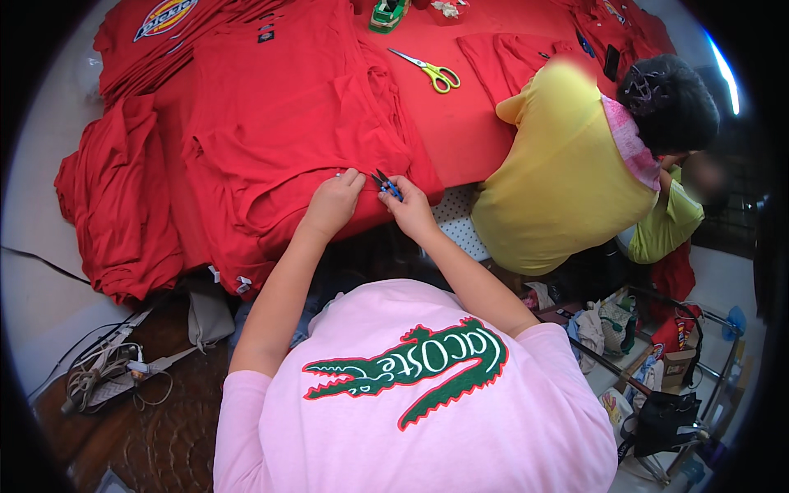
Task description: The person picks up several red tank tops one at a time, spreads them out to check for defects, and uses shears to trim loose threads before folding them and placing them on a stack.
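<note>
A red T-shirt (283, 107) lies spread over the table, its lower edge drawn to the near side. My left hand (335, 205) pinches that edge between closed fingers. Just to its right, my right hand (411, 207) is closed around small blue thread snips (389, 187). The dark blades of the snips are parted and point up and left, close to my left fingertips. Any thread between the blades is too small to make out.
Yellow-handled scissors (437, 76) and a green tape dispenser (388, 15) lie farther back on the red table (427, 123). More red shirts (123, 197) are heaped at left. A person in yellow (559, 181) sits close on my right; cables (111, 374) lie at lower left.
</note>
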### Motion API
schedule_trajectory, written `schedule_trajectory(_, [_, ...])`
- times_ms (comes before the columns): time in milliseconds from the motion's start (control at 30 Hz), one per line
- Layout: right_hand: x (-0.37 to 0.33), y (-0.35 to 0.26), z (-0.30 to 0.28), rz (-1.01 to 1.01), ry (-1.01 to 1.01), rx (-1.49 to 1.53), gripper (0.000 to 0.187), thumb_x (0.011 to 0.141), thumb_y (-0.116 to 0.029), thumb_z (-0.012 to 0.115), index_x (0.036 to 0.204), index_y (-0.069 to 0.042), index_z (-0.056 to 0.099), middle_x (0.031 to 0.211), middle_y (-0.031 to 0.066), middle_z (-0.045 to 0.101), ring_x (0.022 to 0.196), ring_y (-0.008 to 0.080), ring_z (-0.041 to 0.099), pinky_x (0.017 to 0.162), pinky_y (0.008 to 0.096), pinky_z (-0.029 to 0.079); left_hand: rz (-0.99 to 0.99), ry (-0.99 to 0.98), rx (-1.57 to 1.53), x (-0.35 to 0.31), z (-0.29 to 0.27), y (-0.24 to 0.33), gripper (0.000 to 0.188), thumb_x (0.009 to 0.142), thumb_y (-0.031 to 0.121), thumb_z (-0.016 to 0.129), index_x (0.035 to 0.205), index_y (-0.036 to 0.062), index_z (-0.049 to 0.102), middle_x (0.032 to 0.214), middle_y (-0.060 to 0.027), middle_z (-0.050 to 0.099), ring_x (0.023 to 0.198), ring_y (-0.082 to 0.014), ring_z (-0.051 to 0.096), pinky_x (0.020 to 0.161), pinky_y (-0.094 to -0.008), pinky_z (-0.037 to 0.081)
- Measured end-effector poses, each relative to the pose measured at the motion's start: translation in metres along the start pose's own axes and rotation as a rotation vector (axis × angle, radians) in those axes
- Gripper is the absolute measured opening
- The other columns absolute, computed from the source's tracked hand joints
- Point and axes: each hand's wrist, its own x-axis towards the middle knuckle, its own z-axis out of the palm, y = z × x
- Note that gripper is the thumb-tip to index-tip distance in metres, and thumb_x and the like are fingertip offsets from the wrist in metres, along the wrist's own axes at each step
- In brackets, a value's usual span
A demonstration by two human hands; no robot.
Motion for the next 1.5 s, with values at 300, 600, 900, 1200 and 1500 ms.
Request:
schedule_trajectory(300, [-0.004,-0.022,-0.002,-0.026,0.038,-0.189,0.027,0.094,-0.014,0.077,0.113,-0.002,0.063,0.082,0.0038,0.061,0.071,0.0112,0.054,0.069,0.0297,0.048,-0.188,0.076,-0.257,0.007,-0.006,-0.006,0.01,0.101,0.012,0.059,0.104,0.0029,0.06,0.095,-0.0206,0.063,0.089,-0.0421,0.067,0.077,-0.0494,0.055])
schedule_trajectory(600, [0.0,-0.019,-0.001,-0.008,0.051,-0.162,0.031,0.091,-0.012,0.077,0.114,-0.003,0.059,0.085,0.0094,0.064,0.072,0.0179,0.061,0.07,0.0348,0.051,-0.07,-0.012,-0.086,0.007,-0.008,-0.002,0.015,0.096,0.015,0.066,0.101,0.0018,0.062,0.093,-0.0178,0.065,0.085,-0.0373,0.068,0.074,-0.0473,0.056])
schedule_trajectory(900, [-0.004,-0.028,-0.009,-0.26,0.095,-0.537,0.031,0.086,-0.021,0.077,0.111,-0.009,0.064,0.092,0.0147,0.072,0.082,0.0353,0.072,0.071,0.044,0.056,-0.964,0.18,-1.301,-0.033,0.0,-0.003,0.021,0.104,0.019,0.062,0.103,-0.0012,0.063,0.095,-0.013,0.072,0.087,-0.0238,0.076,0.074,-0.0343,0.061])
schedule_trajectory(1200, [-0.007,-0.08,-0.015,-0.432,0.088,-0.551,0.025,0.082,-0.019,0.077,0.102,-0.008,0.069,0.085,0.0138,0.071,0.077,0.0348,0.072,0.067,0.0444,0.057,-1.103,0.293,-1.974,-0.019,-0.008,0.047,0.034,0.103,0.033,0.069,0.121,0.0046,0.068,0.123,-0.0136,0.072,0.117,-0.0237,0.069,0.104,-0.0395,0.054])
schedule_trajectory(1500, [-0.032,-0.182,-0.045,-0.177,-0.091,-0.078,0.026,0.095,-0.023,0.078,0.109,-0.003,0.07,0.078,0.0012,0.059,0.07,0.0093,0.054,0.065,0.0275,0.046,-0.79,0.422,-1.674,-0.012,-0.118,0.079,0.02,0.103,0.021,0.069,0.1,0.002,0.076,0.098,-0.0086,0.077,0.093,-0.0183,0.074,0.092,-0.0347,0.059])
